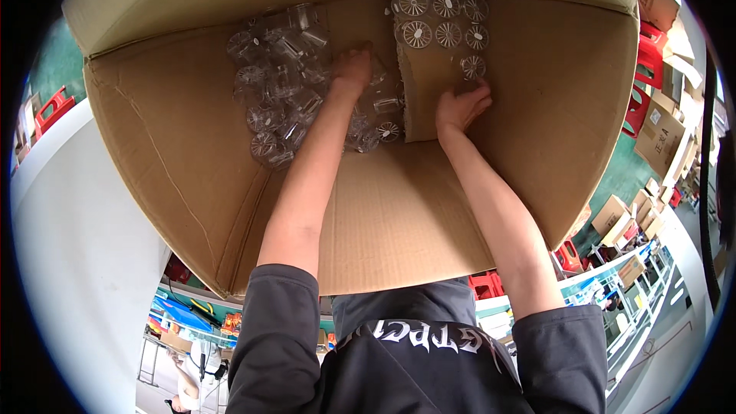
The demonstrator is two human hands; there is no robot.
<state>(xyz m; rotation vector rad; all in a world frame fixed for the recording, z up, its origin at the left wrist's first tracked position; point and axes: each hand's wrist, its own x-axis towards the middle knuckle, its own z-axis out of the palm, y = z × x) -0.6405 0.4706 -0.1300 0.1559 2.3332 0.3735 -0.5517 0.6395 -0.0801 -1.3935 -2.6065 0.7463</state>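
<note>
A pile of clear plastic cup-like pieces (285, 80) with round spoked ends lies in the left half of a deep cardboard box. My left hand (353, 70) is at the pile's right edge, its fingers curled; what they hold is hidden. On a cardboard sheet (429, 100) to the right, several clear pieces with spoked round ends (448, 34) stand in rows. A single spoked piece (473, 68) sits below the right column. My right hand (462, 109) is just below it, fingers apart and fingertips close to its lower edge; contact is hard to tell.
The tall walls of the cardboard box (552, 107) surround both forearms, and its near wall (406, 215) rises toward me. Outside, red stools (636, 111) and stacked cartons (661, 138) stand to the right. A white surface (84, 222) lies to the left. Another person (188, 383) is at lower left.
</note>
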